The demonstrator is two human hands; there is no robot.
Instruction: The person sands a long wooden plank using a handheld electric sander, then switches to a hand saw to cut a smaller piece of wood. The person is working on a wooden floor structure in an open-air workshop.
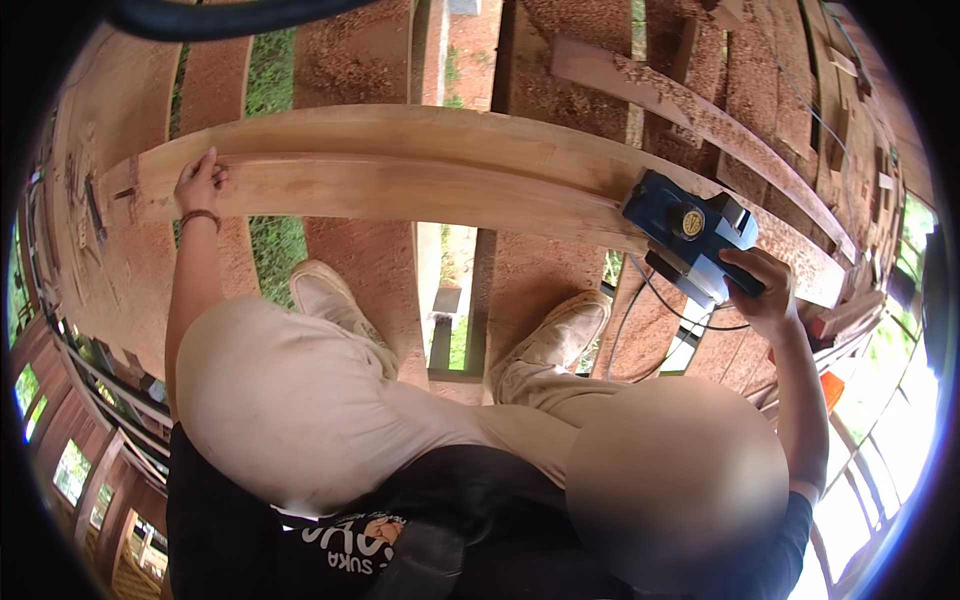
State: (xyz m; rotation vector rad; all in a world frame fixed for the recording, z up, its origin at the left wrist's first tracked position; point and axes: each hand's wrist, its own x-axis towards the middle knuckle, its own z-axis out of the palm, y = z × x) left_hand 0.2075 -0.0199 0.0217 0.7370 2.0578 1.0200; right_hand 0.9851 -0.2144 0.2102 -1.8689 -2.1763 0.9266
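A long, pale wooden board [430, 122] lies crosswise in front of me, its outline bowed by the lens. Along it runs a narrow reddish wooden strip [400, 162]. My left hand [202, 187] is at the strip's left end, fingers curled round it and a bracelet on the wrist. Toward the right end sits a blue electric hand planer [690, 225] with a round yellow emblem. Its rear handle is in my right hand [765, 288], fingers wrapped round. The planer's underside is hidden, and it covers the right end of the strip.
Spaced planks [360, 265] form the surface below, with gaps showing grass. Reddish shavings [570, 95] cover the planks at the back. A curved wooden piece [690, 110] lies beyond the board at the right. A black cord [625, 320] loops beside the planer, near my right shoe [575, 325].
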